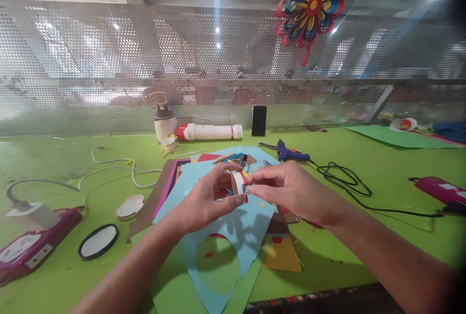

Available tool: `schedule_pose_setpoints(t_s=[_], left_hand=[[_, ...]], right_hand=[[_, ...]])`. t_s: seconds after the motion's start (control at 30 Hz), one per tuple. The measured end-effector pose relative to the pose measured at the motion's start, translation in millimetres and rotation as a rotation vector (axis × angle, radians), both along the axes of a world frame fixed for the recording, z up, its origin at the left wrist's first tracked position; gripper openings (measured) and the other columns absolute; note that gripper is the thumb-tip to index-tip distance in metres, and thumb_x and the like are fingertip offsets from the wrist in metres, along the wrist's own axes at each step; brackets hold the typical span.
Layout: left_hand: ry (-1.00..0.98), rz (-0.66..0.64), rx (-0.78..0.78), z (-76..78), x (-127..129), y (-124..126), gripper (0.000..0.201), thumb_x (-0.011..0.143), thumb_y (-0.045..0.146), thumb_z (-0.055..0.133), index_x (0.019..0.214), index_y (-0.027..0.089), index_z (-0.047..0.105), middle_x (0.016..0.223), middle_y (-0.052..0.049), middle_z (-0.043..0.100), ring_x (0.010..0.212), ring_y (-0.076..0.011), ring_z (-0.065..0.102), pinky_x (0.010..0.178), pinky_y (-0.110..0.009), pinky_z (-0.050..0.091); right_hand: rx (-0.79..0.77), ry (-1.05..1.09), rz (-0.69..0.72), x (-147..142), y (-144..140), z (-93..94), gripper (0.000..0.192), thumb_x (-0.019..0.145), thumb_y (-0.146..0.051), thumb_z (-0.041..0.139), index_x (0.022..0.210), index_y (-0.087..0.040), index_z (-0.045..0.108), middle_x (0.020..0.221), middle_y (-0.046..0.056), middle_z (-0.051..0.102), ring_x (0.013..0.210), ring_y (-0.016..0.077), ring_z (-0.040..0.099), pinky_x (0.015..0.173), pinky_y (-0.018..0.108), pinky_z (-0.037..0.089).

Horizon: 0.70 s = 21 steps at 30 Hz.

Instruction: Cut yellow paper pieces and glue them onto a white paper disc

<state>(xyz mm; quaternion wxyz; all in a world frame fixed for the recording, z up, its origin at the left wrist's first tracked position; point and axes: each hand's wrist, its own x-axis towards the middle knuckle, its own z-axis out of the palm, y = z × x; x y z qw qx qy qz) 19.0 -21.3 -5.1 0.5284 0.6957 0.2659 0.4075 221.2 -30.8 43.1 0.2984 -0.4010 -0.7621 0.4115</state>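
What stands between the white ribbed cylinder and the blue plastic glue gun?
In the head view, an upright black rectangular slab stands between cylinder and glue gun.

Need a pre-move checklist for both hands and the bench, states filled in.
1. White piece held by left hand: ok.
2. Right hand at the piece: ok, fingertips at its edge.
3. Glue gun set down apart from both hands: ok.
4. Glue gun hot: cannot tell.
5. Black cord off the right forearm: ok.
6. Light-blue sheet free of scraps: not ok, yellow scrap on it.
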Motion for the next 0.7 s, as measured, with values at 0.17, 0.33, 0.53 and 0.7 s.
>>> schedule_pose_setpoints(t_s=[0.17, 0.33, 0.53, 0.7], left_hand=[[0.041, 0.004, 0.007, 4.4, 0.7, -1.8, 0.046, 0.086, 0.028, 0.065, 0.123, 0.016, 0.041, 0.085, -0.003, 0.058, 0.073, -0.0145, 0.053, 0.063, -0.030, 0.042], [0.039, -0.008, 0.010, 4.8, -0.7, -2.6, 0.043, 0.085, 0.027, 0.065, 0.120, 0.016, 0.042, 0.083, -0.002, 0.058, 0.076, -0.0149, 0.054, 0.065, -0.030, 0.043], [-0.003, -0.026, -0.019, 4.4, -0.9, -2.2, 0.038, 0.085, 0.027, 0.066, 0.114, 0.018, 0.043, 0.083, -0.001, 0.059, 0.075, -0.0136, 0.055, 0.064, -0.029, 0.044], [-0.081, -0.083, -0.095, 1.4, -1.0, -0.7, 0.036, 0.085, 0.024, 0.069, 0.111, 0.019, 0.044, 0.083, 0.000, 0.062, 0.074, -0.0118, 0.056, 0.065, -0.027, 0.046]], right_hand=[[-0.042, 0.041, -0.013, -4.7, 2.9, -4.6, 0.017, 0.080, -0.026, 0.063, 0.077, -0.014, 0.074, 0.066, 0.000, 0.061, 0.060, 0.0098, 0.044, 0.055, 0.025, 0.032], [-0.115, 0.093, -0.034, -5.5, 4.4, -6.8, 0.019, 0.077, -0.029, 0.064, 0.067, -0.015, 0.070, 0.055, -0.004, 0.049, 0.053, 0.0088, 0.035, 0.050, 0.026, 0.025], [-0.186, 0.172, -0.057, -7.1, 6.5, -9.4, 0.017, 0.072, -0.032, 0.067, 0.064, -0.017, 0.070, 0.054, -0.003, 0.051, 0.050, 0.0090, 0.037, 0.048, 0.026, 0.026], [-0.199, 0.208, -0.049, -8.1, 6.5, -9.5, 0.018, 0.072, -0.032, 0.069, 0.062, -0.017, 0.070, 0.053, -0.002, 0.052, 0.050, 0.0087, 0.038, 0.047, 0.025, 0.027]])
